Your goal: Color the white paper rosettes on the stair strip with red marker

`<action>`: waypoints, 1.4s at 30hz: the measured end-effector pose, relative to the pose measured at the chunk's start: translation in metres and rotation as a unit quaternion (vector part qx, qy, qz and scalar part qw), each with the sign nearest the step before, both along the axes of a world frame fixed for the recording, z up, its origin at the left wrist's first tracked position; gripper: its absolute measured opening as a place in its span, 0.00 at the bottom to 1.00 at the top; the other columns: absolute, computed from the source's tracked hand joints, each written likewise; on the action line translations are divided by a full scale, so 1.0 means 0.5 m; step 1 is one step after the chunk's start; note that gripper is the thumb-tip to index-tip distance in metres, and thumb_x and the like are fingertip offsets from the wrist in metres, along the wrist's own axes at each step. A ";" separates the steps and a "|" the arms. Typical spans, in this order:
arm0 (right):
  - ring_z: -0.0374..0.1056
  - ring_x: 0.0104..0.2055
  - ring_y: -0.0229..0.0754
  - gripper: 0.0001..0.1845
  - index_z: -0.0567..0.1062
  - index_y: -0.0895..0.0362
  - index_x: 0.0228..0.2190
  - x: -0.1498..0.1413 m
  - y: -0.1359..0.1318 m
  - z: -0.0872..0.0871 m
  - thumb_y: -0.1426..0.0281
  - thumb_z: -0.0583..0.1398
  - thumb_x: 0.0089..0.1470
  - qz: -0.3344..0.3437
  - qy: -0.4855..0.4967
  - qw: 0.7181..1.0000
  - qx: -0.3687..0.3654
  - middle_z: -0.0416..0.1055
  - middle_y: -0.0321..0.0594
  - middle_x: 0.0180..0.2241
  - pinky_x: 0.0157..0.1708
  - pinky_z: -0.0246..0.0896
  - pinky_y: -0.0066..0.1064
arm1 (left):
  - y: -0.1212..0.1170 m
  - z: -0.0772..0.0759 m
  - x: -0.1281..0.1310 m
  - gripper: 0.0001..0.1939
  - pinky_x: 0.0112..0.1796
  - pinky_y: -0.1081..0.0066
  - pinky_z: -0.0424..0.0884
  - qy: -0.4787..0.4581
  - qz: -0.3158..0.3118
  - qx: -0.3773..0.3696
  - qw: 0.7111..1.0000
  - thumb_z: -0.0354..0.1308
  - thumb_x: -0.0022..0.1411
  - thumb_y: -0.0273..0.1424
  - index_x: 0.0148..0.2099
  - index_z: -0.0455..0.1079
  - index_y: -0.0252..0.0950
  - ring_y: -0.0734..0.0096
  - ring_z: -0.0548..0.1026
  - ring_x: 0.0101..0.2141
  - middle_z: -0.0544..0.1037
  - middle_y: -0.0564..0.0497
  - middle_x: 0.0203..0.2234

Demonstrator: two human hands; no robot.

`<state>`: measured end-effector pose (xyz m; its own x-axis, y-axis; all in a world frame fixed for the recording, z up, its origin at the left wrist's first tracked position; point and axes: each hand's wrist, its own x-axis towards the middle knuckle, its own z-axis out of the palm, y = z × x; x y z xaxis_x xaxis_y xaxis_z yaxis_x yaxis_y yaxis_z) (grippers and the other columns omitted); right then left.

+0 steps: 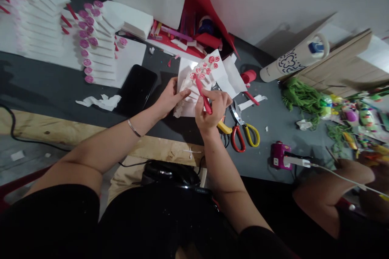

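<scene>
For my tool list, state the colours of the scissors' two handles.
The scissors have one red handle and one yellow handle, clearest in the head view.

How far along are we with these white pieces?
Apparently done: the magenta-tipped row and paler-tipped row, whose ends show colour. In hand: the right hand holds a red marker at the red-marked ends, with the left hand beside them. Probably left: the white ends near the left hand, showing no clear red; I can't count them.
</scene>
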<state>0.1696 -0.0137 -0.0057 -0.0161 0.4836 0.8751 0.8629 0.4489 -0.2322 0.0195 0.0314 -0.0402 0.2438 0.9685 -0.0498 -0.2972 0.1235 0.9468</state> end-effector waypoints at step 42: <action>0.72 0.39 0.45 0.08 0.77 0.52 0.39 0.015 -0.004 -0.024 0.66 0.57 0.62 -0.013 0.010 1.000 -0.022 0.72 0.37 0.33 0.52 0.63 0.46 | 0.000 -0.005 -0.004 0.49 0.63 0.48 0.74 -0.001 -0.003 0.004 1.000 0.75 0.49 0.63 0.60 0.64 0.39 0.41 0.75 0.64 0.78 0.35 0.61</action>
<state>0.1774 -0.0158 -0.0179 0.0140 0.5212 0.8533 0.8693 0.4154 -0.2679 0.0176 0.0315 -0.0426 0.2497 0.9674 -0.0426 -0.2980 0.1187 0.9472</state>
